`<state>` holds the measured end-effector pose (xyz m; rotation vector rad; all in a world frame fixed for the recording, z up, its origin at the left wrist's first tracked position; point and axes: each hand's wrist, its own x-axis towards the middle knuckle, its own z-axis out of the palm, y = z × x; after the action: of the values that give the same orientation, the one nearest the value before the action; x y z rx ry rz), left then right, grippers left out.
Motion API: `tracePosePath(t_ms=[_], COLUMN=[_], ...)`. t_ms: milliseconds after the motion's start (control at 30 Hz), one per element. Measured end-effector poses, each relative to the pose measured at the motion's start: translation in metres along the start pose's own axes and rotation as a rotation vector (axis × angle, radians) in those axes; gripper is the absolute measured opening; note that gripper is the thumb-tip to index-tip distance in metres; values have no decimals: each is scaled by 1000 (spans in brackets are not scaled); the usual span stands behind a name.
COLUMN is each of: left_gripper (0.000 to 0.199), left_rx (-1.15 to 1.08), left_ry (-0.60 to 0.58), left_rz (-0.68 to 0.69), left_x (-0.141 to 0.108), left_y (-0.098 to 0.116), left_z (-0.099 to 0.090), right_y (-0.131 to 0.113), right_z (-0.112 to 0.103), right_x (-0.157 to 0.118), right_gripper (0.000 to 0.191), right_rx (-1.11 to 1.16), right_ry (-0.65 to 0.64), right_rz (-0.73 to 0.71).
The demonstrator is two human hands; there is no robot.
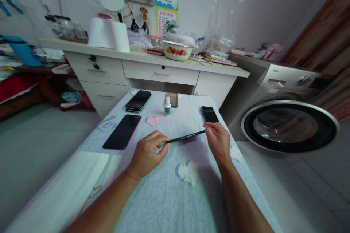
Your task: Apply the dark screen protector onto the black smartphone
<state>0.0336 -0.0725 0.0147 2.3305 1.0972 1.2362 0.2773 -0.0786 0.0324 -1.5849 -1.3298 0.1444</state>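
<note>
A dark smartphone (186,137), turned nearly edge-on, is held level above the cloth-covered table (164,196). Its left end is pinched between the thumb and fingers of my left hand (149,153). My right hand (219,142) grips the other end, fingers closed. Just beyond that hand lies another phone (210,114), its lower part hidden by the hand. A large phone with a pinkish edge (122,131) rests face up at the left. Behind it is a stack of phones (138,101). A small white bottle (167,108) with a blue and yellow label stands upright ahead.
A brown-rimmed phone case or similar flat piece (171,99) lies behind the bottle. Across the far side runs a white desk (164,76) bearing a flowered bowl (177,51), a paper roll (120,36) and plastic bags. A washing machine (290,125) stands at the right.
</note>
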Motion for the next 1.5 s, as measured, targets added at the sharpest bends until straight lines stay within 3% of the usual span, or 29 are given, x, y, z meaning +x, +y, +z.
tracePosePath(t_ms=[167,500,700,967,1067,1300,1500], left_gripper=[14,17,18,16,14,69,69], left_rx=[4,94,176,149,106,176,253], left_ry=[-123,-296,-377,-401,-356,-243,-281], left_rz=[40,92,81,44,-3,-74,-168], left_x=[-3,-9,-13,-14,-11,-8,-10], left_y=[2,5,2,3,4,-8,-12], left_z=[-2,-1,4,6,5,15,20], right_y=[6,21,23,24,26,22,9], right_z=[0,11,17,20,19,18,19], right_x=[1,0,-4,-5,-4,-5,-9], right_gripper=[25,28,27,26,26,24,25], right_rx=[-41,-321,-329,-327,-351,-471,-551], right_ry=[8,-154,-203,-252,-253,-270,-349], right_rz=[19,58,45,21,9,-20,-10])
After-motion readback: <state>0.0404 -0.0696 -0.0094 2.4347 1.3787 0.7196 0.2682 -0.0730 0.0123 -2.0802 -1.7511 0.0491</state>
